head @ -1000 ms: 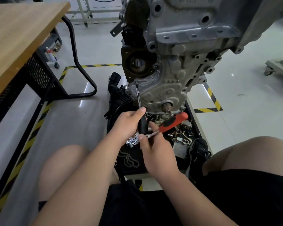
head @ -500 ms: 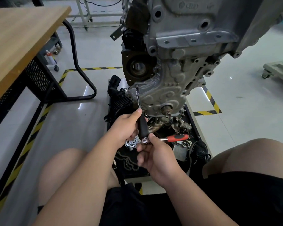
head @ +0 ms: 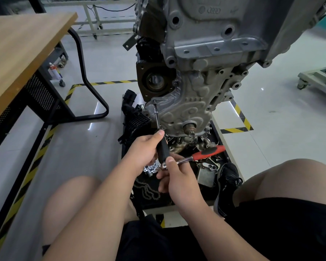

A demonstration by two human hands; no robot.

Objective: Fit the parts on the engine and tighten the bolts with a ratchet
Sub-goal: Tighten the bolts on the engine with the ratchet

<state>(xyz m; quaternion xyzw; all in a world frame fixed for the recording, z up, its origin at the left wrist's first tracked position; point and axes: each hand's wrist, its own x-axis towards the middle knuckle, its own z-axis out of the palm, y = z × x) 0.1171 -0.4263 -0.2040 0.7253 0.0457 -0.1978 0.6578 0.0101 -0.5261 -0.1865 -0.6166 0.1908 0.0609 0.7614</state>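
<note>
The grey engine [head: 211, 59] hangs in front of me, its ribbed front cover [head: 186, 108] facing me. A long extension bar [head: 157, 117] with a black grip runs from a bolt at the cover's left edge down to the ratchet head. My left hand [head: 145, 151] grips the black grip of the bar. My right hand [head: 177, 178] pinches the ratchet [head: 199, 155] near its head; its red handle points right and slightly up.
A black tray [head: 221, 147] of loose metal parts, a chain and a gasket lies under the engine. A wooden table [head: 21, 53] with a black frame stands left. Yellow-black floor tape borders the area. My knees and a black shoe [head: 227, 183] flank the tray.
The ratchet's red handle swung down to level half a second ago and has now swung back up a little to the right. Both hands stay on the tool.
</note>
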